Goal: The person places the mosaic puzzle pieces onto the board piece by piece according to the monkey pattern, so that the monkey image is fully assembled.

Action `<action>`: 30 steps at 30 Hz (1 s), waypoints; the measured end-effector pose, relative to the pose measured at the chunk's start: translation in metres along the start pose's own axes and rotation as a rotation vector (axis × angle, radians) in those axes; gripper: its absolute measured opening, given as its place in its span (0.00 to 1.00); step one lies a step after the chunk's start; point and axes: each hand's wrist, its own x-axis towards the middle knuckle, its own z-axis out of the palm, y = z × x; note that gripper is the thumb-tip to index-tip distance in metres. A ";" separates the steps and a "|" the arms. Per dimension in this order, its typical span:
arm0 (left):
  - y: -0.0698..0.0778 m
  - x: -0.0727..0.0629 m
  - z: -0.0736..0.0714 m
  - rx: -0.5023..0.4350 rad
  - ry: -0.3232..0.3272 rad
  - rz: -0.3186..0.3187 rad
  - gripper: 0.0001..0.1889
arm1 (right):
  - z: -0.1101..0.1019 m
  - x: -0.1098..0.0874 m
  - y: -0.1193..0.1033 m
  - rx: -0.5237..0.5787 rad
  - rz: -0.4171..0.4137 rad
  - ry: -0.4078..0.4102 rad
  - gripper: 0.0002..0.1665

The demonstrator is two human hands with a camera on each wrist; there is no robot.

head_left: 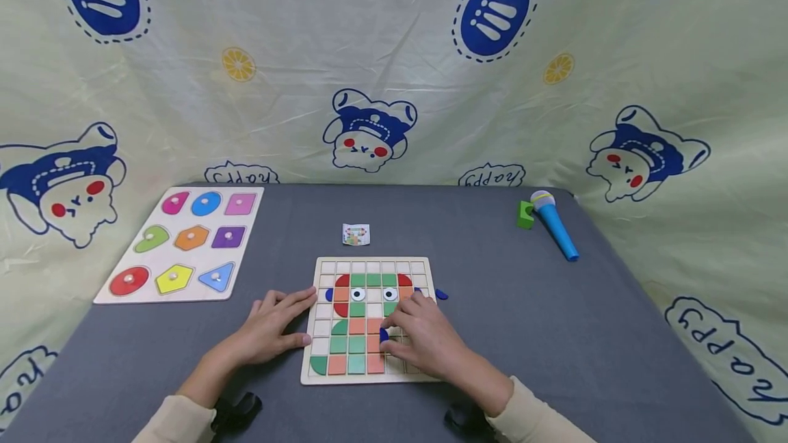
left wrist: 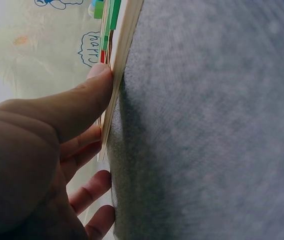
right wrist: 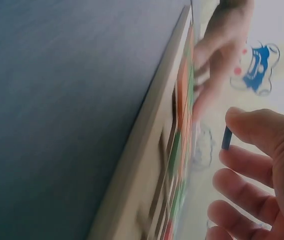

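A wooden grid board (head_left: 369, 260) lies on the grey table, partly filled with green, orange and red tiles and two eye tiles (head_left: 358, 294). My left hand (head_left: 273, 327) rests its fingertips and thumb against the board's left edge; the left wrist view shows the thumb (left wrist: 99, 77) touching that edge. Over the board's right half, my right hand (head_left: 425, 333) pinches a small blue tile (head_left: 384, 335) between thumb and index finger. The right wrist view shows this tile (right wrist: 227, 138) edge-on, held above the board. My right hand hides the lower right cells.
Another blue tile (head_left: 441, 294) lies just off the board's right edge. Behind the board is a small printed card (head_left: 356, 234). A shape puzzle board (head_left: 148, 212) stands to the left, and a blue toy microphone (head_left: 557, 227) with a green block (head_left: 524, 215) lies at the back right.
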 end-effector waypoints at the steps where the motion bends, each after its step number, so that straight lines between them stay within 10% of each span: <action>1: 0.000 0.000 0.000 0.002 0.002 0.003 0.38 | 0.002 0.004 -0.005 0.006 -0.015 -0.002 0.15; 30: -0.001 -0.001 -0.001 0.006 0.005 0.027 0.35 | 0.040 0.057 -0.063 -0.060 -0.088 -0.111 0.14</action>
